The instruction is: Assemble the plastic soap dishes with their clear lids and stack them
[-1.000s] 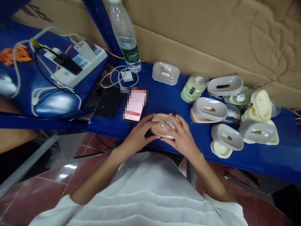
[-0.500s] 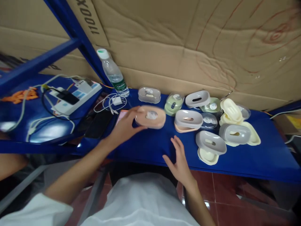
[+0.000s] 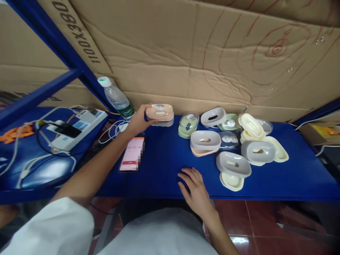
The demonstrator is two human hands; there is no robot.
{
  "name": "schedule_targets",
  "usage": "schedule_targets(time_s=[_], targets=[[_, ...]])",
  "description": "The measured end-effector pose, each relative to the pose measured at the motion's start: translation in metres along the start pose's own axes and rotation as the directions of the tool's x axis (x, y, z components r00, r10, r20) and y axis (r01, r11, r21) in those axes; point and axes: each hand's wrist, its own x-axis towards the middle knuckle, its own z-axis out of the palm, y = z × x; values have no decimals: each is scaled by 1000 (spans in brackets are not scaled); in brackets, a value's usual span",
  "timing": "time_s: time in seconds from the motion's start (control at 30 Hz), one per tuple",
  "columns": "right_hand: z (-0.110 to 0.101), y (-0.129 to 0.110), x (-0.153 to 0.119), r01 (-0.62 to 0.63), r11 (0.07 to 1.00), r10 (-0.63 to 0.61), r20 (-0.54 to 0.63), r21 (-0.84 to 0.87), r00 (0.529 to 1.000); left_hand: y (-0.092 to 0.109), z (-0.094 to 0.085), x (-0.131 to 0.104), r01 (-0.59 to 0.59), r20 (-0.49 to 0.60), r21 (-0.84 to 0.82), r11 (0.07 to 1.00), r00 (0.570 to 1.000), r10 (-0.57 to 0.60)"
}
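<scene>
My left hand [image 3: 140, 120] has its fingers and thumb around the left end of a peach soap box [image 3: 159, 113] with a clear lid and a round sticker. The box sits over a clear-lidded grey soap box [image 3: 163, 124], which it mostly hides. Fingers apart and holding nothing, my right hand [image 3: 195, 189] hovers at or rests on the front of the blue table; contact cannot be made out. Right of the peach box stands a green soap box [image 3: 188, 125]. Nearest my right hand are a grey tray [image 3: 205, 140] on a peach part and another grey tray [image 3: 233, 164] over a cream piece [image 3: 232, 181].
Grey, cream and green soap-box parts crowd the right half of the table [image 3: 159, 170]. A phone [image 3: 132, 154] lies below my left forearm. A water bottle [image 3: 117, 97] leans at the back left, near a power strip [image 3: 77, 131] with cables. Cardboard [image 3: 159, 53] walls the back.
My left hand has carried the peach soap box back and left onto the grey one. My right hand has shifted slightly toward me. The phone's screen has come into view.
</scene>
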Motion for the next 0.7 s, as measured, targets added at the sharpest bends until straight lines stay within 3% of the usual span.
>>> schedule_targets(time_s=[0.13, 0.23, 0.33, 0.47, 0.6, 0.7], targets=[[-2, 0, 2, 11, 1000, -11, 33, 18, 999, 10, -1, -6, -28, -39, 43, 999, 999, 29], [-2, 0, 3, 10, 1000, -11, 40, 25, 999, 40, 7, -23, -176, -130, 130, 976, 973, 192], [-2, -1, 4, 4, 1000, -5, 40, 25, 999, 83, 28, -37, -367, 33, 126, 922, 930, 366], [-3, -3, 6, -2, 1000, 1, 41, 23, 999, 125, 71, -31, -360, 189, 79, 930, 921, 341], [-4, -4, 4, -6, 1000, 5, 29, 27, 1000, 133, 101, -19, -325, 219, 33, 945, 925, 310], [-7, -1, 0, -25, 997, 25, -5, 75, 1000, 129, 102, -28, -328, 171, 2, 945, 931, 322]])
